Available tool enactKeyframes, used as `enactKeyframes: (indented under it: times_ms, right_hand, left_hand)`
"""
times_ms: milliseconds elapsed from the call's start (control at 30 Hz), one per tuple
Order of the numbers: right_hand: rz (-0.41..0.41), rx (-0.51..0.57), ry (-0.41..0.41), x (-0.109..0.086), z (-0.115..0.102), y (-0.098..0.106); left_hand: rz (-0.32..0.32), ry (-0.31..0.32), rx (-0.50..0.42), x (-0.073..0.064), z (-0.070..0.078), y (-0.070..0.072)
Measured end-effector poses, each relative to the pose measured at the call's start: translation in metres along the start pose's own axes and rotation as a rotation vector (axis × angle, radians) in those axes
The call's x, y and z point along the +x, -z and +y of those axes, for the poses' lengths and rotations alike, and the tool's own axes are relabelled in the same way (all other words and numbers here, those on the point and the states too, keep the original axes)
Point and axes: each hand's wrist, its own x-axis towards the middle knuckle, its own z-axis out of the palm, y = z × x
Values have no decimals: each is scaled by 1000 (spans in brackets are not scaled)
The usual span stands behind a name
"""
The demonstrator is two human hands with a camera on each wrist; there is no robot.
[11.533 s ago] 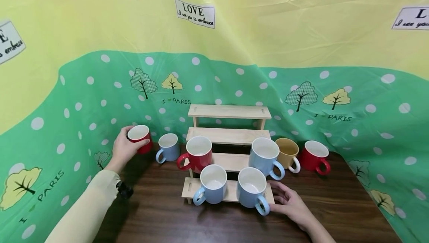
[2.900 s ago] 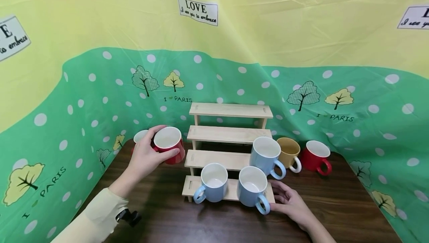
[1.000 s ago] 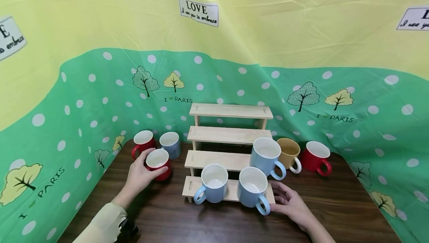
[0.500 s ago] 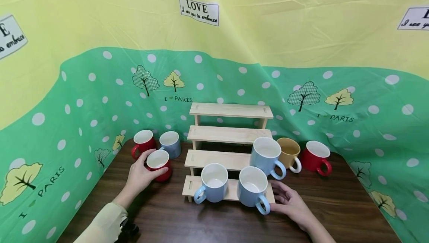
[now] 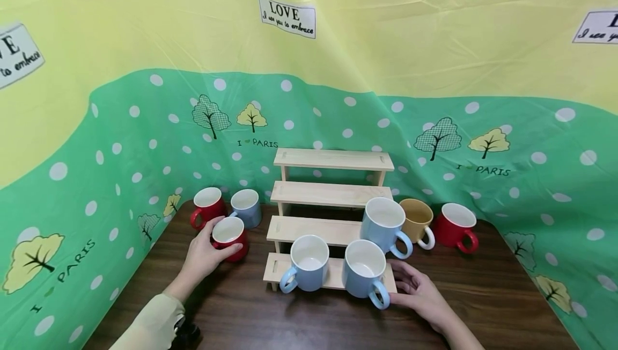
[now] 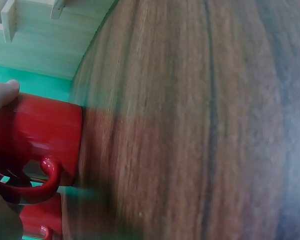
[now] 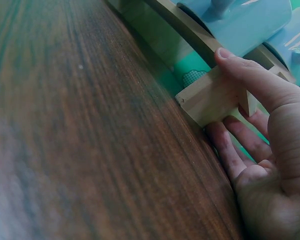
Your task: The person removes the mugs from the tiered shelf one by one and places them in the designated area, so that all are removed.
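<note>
My left hand point(image 5: 205, 253) grips a red mug point(image 5: 234, 252) with a white inside, thumb on its near side and fingers round the far side. In the left wrist view this red mug point(image 6: 45, 132) stands upright on the wooden table, handle towards the palm. My right hand point(image 5: 419, 293) holds the right end of the lowest step of a stepped wooden display shelf point(image 5: 309, 230). The right wrist view shows the thumb on top of the step point(image 7: 215, 97) and curled fingers at its end. Two light blue mugs point(image 5: 309, 264) sit on that step; another blue mug point(image 5: 379, 224) sits on the second step.
Behind my left hand stand another red mug point(image 5: 212, 206) and a blue mug point(image 5: 247, 210). Right of the shelf are a tan mug point(image 5: 414, 221) with a white handle and a red mug point(image 5: 451, 229). A printed green and yellow cloth point(image 5: 333, 119) hangs behind the dark table point(image 5: 270, 323).
A red mug was set down at the back left. The red mug from the second step was then carried left to the table. Over the last second, little moved; the right hand stayed on the shelf.
</note>
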Motion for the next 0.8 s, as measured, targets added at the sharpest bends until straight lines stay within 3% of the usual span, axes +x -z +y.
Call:
enactKeyframes:
  times_ms: [633, 800]
  right_hand:
    - [-4, 5, -40, 0, -1, 2]
    - [-8, 0, -33, 0, 0, 1]
  left_hand:
    - [-13, 12, 29, -2, 7, -1]
    - [24, -20, 58, -4, 15, 3]
